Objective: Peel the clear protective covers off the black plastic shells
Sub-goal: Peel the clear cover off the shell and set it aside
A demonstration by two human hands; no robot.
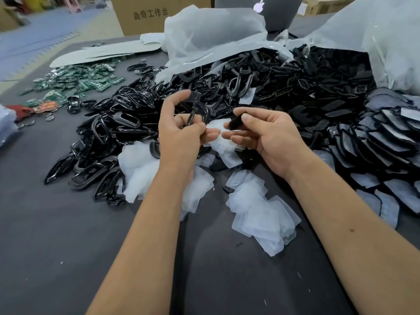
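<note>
Dark grey table (68,246), cardboard box (145,17) behind, left hand (179,135) gripping shells (197,110), right hand (270,137) pinching shell (235,122).

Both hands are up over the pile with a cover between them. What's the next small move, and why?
Probably pull the hands apart. The right hand pinches a shell, the left hand holds black frames and touches the clear cover, which looks only partly peeled.

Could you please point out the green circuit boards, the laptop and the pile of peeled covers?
Circuit boards (75,84): head view, middle of the green heap.
Laptop (270,10): head view, grey lid beside the logo.
Peeled covers (261,214): head view, middle of the pile.
</note>
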